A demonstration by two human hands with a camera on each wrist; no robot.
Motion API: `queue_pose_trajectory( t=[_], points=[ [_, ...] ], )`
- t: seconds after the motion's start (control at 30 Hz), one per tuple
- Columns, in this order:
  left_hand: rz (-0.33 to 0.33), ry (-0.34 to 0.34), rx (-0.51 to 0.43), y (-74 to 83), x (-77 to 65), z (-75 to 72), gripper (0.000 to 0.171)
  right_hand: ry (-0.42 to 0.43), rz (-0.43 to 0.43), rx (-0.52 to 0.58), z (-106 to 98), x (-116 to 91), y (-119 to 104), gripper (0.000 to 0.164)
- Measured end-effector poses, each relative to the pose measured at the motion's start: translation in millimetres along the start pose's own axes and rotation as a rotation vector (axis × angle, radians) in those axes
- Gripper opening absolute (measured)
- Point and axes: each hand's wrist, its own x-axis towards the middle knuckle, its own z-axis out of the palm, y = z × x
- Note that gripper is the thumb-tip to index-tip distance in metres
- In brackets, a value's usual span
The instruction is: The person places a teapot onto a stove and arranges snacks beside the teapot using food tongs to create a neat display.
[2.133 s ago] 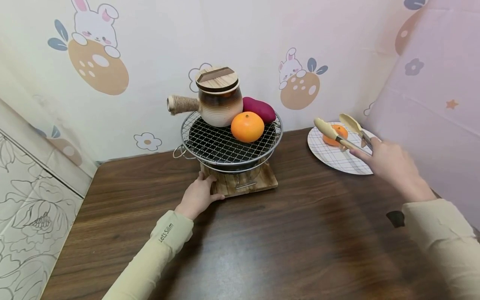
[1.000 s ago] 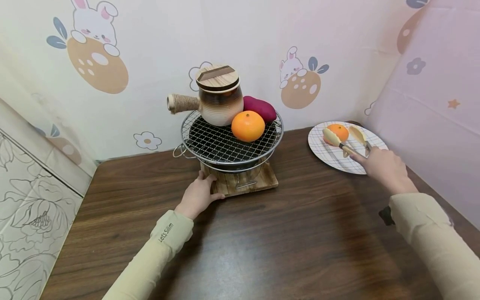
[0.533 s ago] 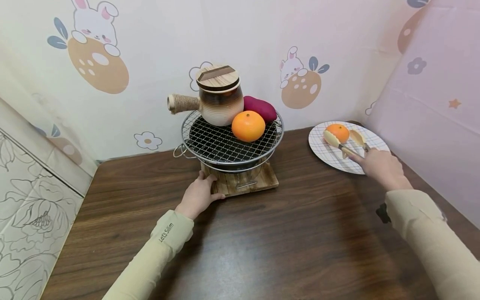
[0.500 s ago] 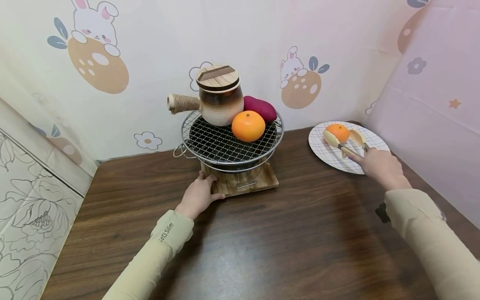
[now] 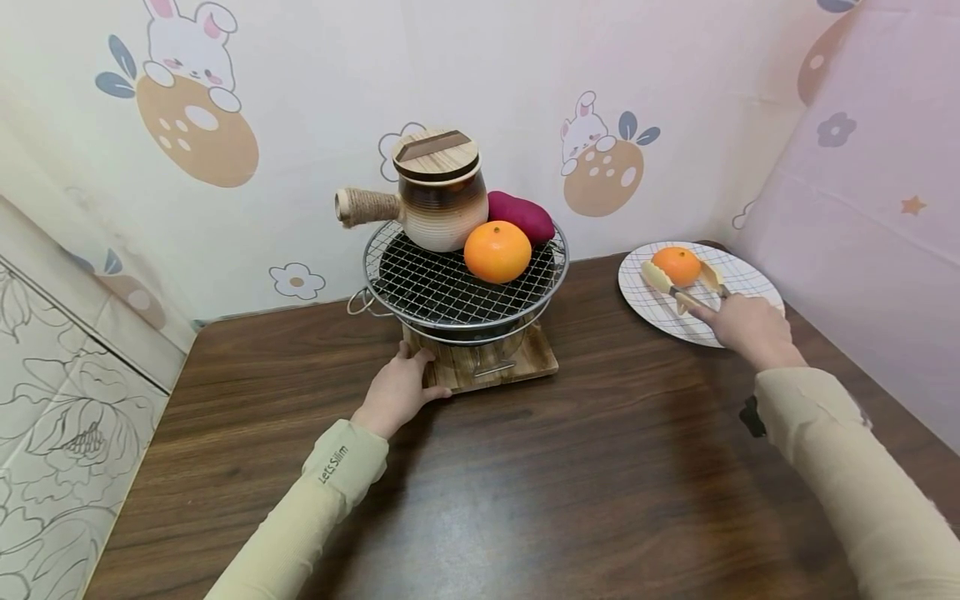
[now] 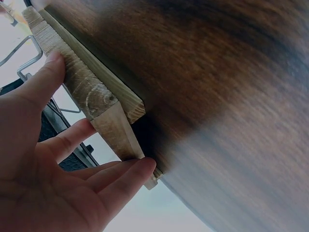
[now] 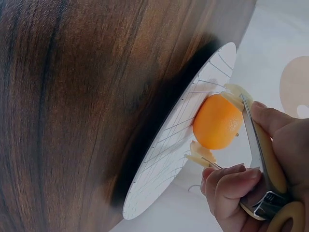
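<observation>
My right hand [image 5: 756, 332] grips a pair of tongs [image 5: 657, 277] with pale yellow scalloped tips. In the right wrist view the tips stand on either side of an orange [image 7: 216, 122], the upper one right at its skin. The orange lies on a white plate [image 5: 643, 310] with a checked pattern. My left hand [image 5: 393, 393] holds the near left corner of a square wooden board [image 5: 534, 357]. Seen from the left wrist, the thumb lies along one edge of the board [image 6: 87, 87] and the fingers along another.
On the board stands a round tabletop grill with a wire rack [image 5: 435, 292]. The rack bears a lidded clay pot [image 5: 442, 221] with a rope-wrapped handle jutting left, a larger orange [image 5: 497, 252] and a purple sweet potato [image 5: 525, 218]. A patterned curtain [image 5: 315, 108] closes the back.
My right hand has moved left and slightly up over the plate. The tongs have come down from above the orange to either side of it. My left hand stays on the board.
</observation>
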Motion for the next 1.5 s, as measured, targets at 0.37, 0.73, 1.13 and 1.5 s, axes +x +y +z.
queue_pose_trajectory(
  t=[0.37,0.73,1.13,1.5],
  points=[
    [-0.007,-0.016,0.002,1.5,0.3,-1.5,0.064,0.01,0.015,0.008,4.4,3.8,-0.1,0.089],
    [-0.004,-0.01,-0.004,1.5,0.0,-1.5,0.064,0.008,0.012,0.011,5.2,4.9,-2.4,0.09],
    [0.001,-0.008,-0.005,1.7,-0.4,-1.6,0.063,0.016,0.033,0.037,6.1,1.6,2.8,0.093],
    [0.009,0.002,0.003,0.4,-0.2,-0.1,0.063,0.119,-0.058,0.025,-5.2,-4.7,8.1,0.088]
  ],
)
